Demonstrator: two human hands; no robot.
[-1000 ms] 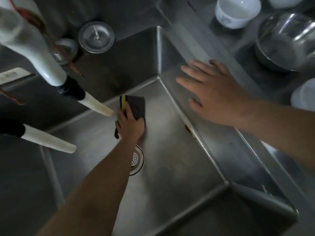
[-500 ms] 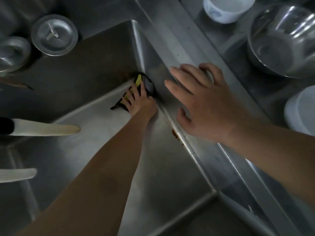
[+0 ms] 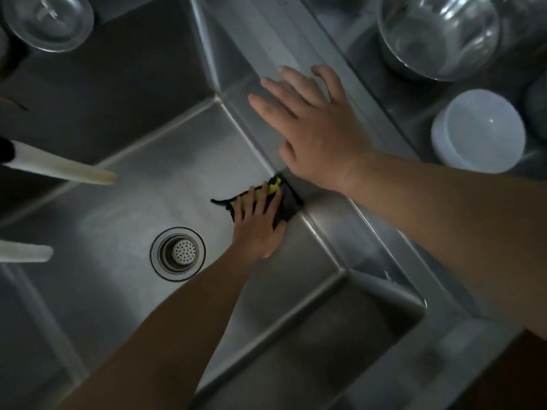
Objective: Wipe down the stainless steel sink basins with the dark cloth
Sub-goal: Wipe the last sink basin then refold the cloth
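Observation:
The dark cloth (image 3: 288, 202), with a yellow strip on it, lies flat on the floor of the stainless steel sink basin (image 3: 124, 220), against the foot of the right wall. My left hand (image 3: 256, 223) presses down on it with straight fingers spread over the cloth. My right hand (image 3: 313, 128) rests flat, fingers extended, on the sink's right rim just above the cloth. The round drain strainer (image 3: 178, 253) sits to the left of my left hand.
Two pale faucet spouts (image 3: 65, 170) reach in from the left over the basin. A round metal lid (image 3: 47, 20) lies at the top left. On the counter to the right stand a steel bowl (image 3: 438, 37) and a white bowl (image 3: 478, 130).
My left hand has slid the cloth from the far corner of the basin back along the right wall toward me. The right hand stays on the rim. The drain has come back into view.

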